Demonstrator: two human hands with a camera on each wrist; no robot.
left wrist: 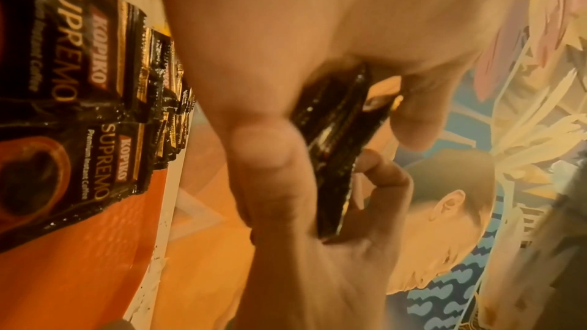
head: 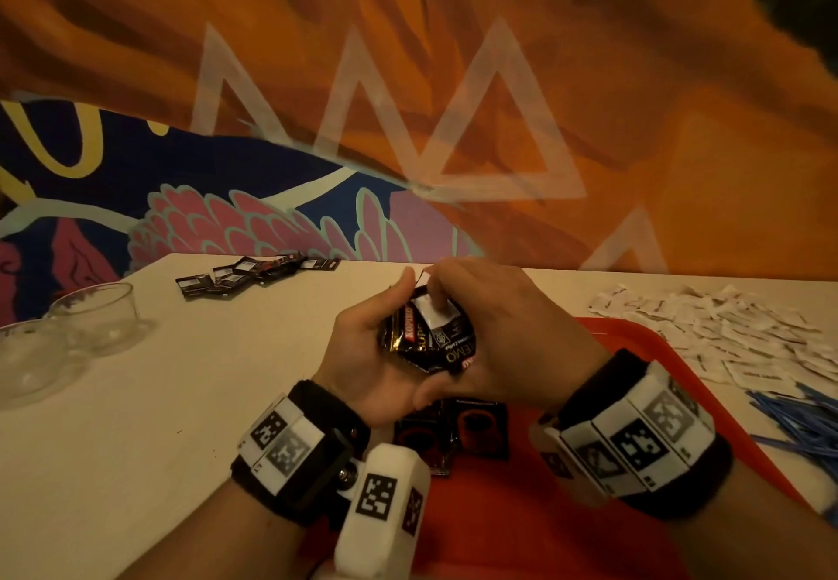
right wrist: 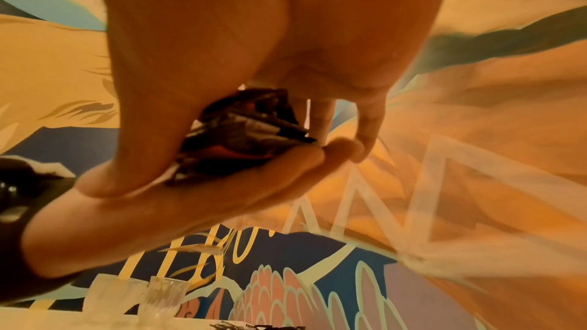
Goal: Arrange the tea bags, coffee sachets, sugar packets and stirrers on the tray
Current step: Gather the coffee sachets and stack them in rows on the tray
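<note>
Both wrists, strapped with marker-printed bands, hover low over the near part of a red tray (head: pixel 567 534) that sits on the right half of the pale table (head: pixel 158 398). Above the tray's left edge the left hand (head: pixel 362 352) lies palm up, fingers curled round a bundle of black coffee sachets (head: pixel 426 334). Pressed against it from the right, the right hand (head: pixel 499 330) closes over the same bundle, its fingertips on the topmost sachet and its thumb underneath, so the two hands are together, both clamped on the packets. Beneath them, flat on the tray near its left edge, a short row of black sachets (head: pixel 453 434) lies face up, overlapping. Another loose scatter of black sachets (head: pixel 254 273) rests at the table's far edge, left of centre. White sugar packets (head: pixel 725 325) spread in a heap by the far right corner, and blue stirrers (head: pixel 798 416) lie piled just nearer along the right edge. Two clear glass cups (head: pixel 68 330) stand at the left edge.
</note>
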